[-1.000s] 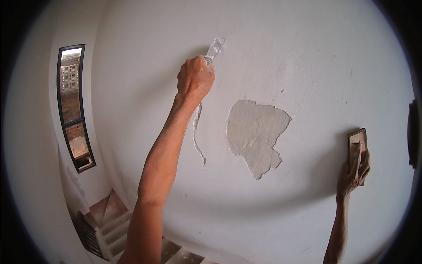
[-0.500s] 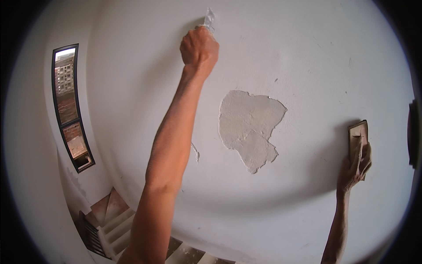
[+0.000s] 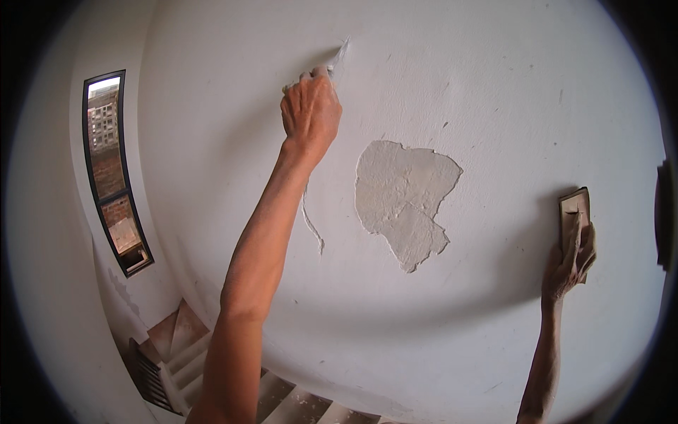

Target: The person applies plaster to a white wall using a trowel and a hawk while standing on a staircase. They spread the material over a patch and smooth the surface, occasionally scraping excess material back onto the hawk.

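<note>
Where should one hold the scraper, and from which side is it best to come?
Probably the scraper is best gripped at its lower end, from below, where the left hand covers it: its thin blade points up beyond the hand.

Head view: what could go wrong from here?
The scraper in the left hand could slip and, with stairs below, drop onto them. The flat board in the right hand might fall likewise. The ragged-edged grey patch on the wall may smear if brushed while wet, though wetness can't be told.
</note>
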The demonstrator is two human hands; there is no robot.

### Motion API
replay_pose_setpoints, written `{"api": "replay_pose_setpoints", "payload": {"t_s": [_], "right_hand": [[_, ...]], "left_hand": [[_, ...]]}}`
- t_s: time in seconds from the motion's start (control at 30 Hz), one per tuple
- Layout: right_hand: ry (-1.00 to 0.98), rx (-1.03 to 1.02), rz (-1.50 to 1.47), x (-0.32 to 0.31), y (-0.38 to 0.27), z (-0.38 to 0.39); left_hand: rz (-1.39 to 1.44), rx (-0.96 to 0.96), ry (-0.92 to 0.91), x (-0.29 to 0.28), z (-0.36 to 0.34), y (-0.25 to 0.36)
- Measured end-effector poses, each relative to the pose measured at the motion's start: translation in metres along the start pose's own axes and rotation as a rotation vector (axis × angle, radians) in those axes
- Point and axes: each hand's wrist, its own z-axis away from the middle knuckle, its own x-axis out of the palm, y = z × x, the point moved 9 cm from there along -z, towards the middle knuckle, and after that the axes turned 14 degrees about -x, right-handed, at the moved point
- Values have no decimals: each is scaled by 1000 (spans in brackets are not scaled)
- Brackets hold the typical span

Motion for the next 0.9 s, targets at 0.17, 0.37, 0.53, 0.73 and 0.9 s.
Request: {"api": "replay_pose_setpoints", "payload": {"t_s": [0.17, 0.37, 0.53, 0.73, 0.9], "right_hand": [[13, 0, -3, 2, 0, 2], [14, 6, -14, -3, -2, -3], [22, -6, -2, -2, -3, -2], [21, -10, 5, 0, 1, 2], [18, -8, -10, 0, -1, 1]], "left_hand": [[60, 4, -92, 2, 16, -5], [184, 5, -217, 3, 21, -19], [472, -43, -208, 4, 20, -19], [455, -157, -160, 10, 20, -7], [515, -245, -85, 19, 23, 5]]}}
